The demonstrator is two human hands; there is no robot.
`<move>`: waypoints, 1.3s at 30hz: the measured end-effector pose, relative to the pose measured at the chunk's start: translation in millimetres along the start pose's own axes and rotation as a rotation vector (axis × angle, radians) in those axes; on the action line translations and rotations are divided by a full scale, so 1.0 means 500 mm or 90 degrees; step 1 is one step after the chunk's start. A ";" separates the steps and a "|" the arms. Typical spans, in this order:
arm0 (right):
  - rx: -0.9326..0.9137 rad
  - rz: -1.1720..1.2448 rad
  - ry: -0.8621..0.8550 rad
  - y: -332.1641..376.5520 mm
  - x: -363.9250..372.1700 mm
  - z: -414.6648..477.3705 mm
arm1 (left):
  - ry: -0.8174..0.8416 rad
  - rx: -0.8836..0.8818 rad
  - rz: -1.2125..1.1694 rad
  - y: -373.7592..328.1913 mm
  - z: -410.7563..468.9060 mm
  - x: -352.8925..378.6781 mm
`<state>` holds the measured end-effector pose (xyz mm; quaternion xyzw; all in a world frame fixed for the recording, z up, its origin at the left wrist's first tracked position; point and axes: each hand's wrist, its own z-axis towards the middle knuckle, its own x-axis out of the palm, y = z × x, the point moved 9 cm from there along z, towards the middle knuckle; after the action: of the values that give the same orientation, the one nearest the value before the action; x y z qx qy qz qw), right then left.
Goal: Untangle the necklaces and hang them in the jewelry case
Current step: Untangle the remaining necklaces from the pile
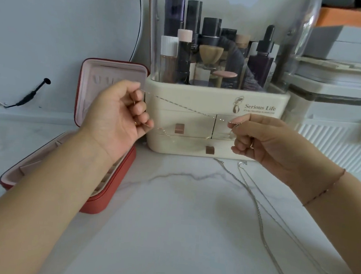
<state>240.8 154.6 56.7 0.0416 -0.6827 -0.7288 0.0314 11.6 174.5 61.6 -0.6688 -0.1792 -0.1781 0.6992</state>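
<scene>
Open red jewelry case with pink lining [118, 184], at the left edge of the white marble worktop [168, 232], lid upright. Left grip [117, 113] pinches one end of a thin silver chain necklace [177, 103], stretched in the air above the worktop. Behind it stands a cream cosmetics organiser with clear dome [199, 95]. Right grip [266, 143] pinches the chain's other end. Further silver chains [260, 225] lie on the worktop toward the right edge.

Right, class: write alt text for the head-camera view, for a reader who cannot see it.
A person's left hand and right hand pinch a thin silver necklace stretched between them above a marble table. An open red jewelry case sits at left; more chains lie at right, in front of a cosmetics organizer.
</scene>
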 end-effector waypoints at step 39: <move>-0.111 0.265 0.040 0.057 -0.005 -0.008 | 0.139 -0.051 0.300 0.065 -0.024 0.033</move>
<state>243.2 148.9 84.7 -0.0804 -0.6096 -0.7613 0.2055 42.1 163.9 40.6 -0.6961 0.0654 -0.0885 0.7095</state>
